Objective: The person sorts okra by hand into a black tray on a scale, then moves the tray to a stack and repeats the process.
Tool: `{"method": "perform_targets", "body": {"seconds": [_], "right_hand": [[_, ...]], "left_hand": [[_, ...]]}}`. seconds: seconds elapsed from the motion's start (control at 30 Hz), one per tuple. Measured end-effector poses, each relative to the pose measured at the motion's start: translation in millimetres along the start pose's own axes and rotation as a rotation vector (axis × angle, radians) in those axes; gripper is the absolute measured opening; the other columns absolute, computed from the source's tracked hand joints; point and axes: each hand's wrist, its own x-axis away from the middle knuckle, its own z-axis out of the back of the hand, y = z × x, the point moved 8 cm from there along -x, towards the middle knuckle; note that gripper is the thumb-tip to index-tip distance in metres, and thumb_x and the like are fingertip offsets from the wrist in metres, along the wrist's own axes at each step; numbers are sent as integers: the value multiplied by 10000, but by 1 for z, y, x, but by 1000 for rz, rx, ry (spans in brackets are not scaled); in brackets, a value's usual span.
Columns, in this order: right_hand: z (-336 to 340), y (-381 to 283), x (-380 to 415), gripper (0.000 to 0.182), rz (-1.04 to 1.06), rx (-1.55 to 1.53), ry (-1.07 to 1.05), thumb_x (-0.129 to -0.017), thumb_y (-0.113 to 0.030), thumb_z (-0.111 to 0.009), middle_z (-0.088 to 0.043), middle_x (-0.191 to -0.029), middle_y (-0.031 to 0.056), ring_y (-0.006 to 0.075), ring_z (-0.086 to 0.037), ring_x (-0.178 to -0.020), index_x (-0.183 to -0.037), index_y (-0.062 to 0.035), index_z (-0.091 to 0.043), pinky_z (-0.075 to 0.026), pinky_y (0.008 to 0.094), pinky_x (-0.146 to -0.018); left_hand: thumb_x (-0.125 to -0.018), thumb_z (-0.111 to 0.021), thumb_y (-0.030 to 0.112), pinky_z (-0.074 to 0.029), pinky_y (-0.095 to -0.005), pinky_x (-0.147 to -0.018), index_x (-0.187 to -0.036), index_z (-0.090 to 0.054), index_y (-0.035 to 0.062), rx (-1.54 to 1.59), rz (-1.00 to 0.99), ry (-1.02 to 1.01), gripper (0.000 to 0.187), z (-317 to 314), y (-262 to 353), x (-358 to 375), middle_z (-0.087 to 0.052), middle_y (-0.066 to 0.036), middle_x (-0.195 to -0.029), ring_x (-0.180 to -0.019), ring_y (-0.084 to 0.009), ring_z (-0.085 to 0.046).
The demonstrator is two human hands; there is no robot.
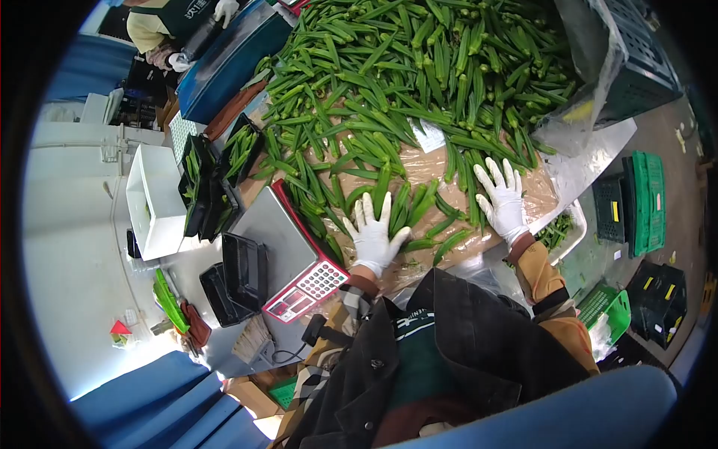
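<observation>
A big heap of green okra pods (419,67) covers a table lined with brown cardboard (426,165). My left hand (374,232), in a white glove, lies flat with fingers spread on a few okra pods (407,206) near the front edge. My right hand (499,198), also in a white glove, rests open on pods at the heap's right edge. Neither hand grips anything.
A scale (288,254) with a red keypad sits left of my left hand. Black trays (243,269) lie beside it; others hold okra (239,150). A white tub (153,202) is further left. Green and black crates (643,202) stand on the right. Another person (172,30) works at top left.
</observation>
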Motion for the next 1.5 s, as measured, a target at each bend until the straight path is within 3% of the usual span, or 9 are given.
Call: {"method": "perform_targets", "body": {"seconds": [0.17, 0.37, 0.6, 0.9, 1.03, 1.2, 1.33, 1.43, 1.5], "right_hand": [[23, -22, 15, 705, -12, -26, 73, -816, -231, -693, -354, -1533, 116, 391, -253, -1431, -1467, -182, -426, -173, 553, -1173], [12, -64, 42, 484, 148, -169, 112, -740, -153, -727, -502, -1410, 99, 356, -393, -1355, -1213, -116, -629, -332, 502, -1095], [-16, -40, -34, 270, -128, 240, -9, -784, -384, -716, -659, -809, 82, 268, -635, -834, -816, -116, -703, -471, 408, -732], [-35, -30, -45, 105, -232, 123, 37, -782, -176, -664, -680, -702, 163, 321, -698, -658, -745, -78, -671, -541, 429, -594], [-46, -18, -56, 285, -376, 62, -109, -737, -293, -753, -703, -832, 192, 370, -693, -795, -863, -51, -671, -545, 452, -728], [0, 1, -28, 275, -467, -426, -35, -748, -283, -700, -695, -865, 225, 376, -684, -861, -874, -41, -729, -545, 403, -758], [42, 43, 54, 234, -612, -946, 165, -815, -134, -741, -693, -816, 46, 95, -613, -737, -989, 13, -687, -488, 244, -681], [37, 130, 136, 251, -711, -757, 197, -829, -142, -729, -694, -801, 58, 109, -618, -703, -1028, 7, -695, -498, 277, -667], [72, 136, 169, 315, -847, -75, 60, -855, -178, -691, -707, -851, 127, 224, -678, -713, -1137, -38, -669, -527, 339, -698]], "left_hand": [[-900, -667, 320, -170, -539, -1171, -1381, -564, 185, 391, -75, 139, 510, 20, -30, 21, -282, -231, -1561, -1448, -418, -239], [-915, -619, 109, -343, -401, -1130, -1310, -594, 36, 648, 65, 286, 402, 5, -71, 67, -506, -221, -1412, -1347, -357, -450], [-971, -532, 16, -383, -307, -1085, -1314, -555, -57, 1150, 242, 271, 351, -11, -58, 103, -579, -145, -1339, -1256, -198, -532], [-938, -570, 50, -437, -329, -1034, -1275, -597, -27, 805, 38, 377, 347, 30, -35, 63, -614, -174, -1294, -1202, -252, -589], [-902, -612, 274, -209, -490, -1176, -1515, -331, 94, 225, -186, 84, 698, -3, 35, 11, -313, -230, -1544, -1432, -434, -254], [-849, -655, 384, -98, -656, -1140, -1556, -248, 230, 71, -412, -68, 831, -22, 99, 20, -166, -225, -1597, -1459, -445, -164], [-861, -652, 411, -103, -657, -1139, -1550, -262, 261, 79, -455, -64, 805, -23, 88, 34, -244, -227, -1569, -1450, -445, -195], [-865, -650, 419, -99, -653, -1144, -1537, -302, 259, -42, -391, -100, 773, -12, 57, 47, -287, -174, -1566, -1453, -419, -213], [-880, -639, 418, -90, -639, -1151, -1514, -363, 240, 12, -340, -37, 714, -13, 26, 57, -328, -152, -1557, -1458, -392, -220]]}}
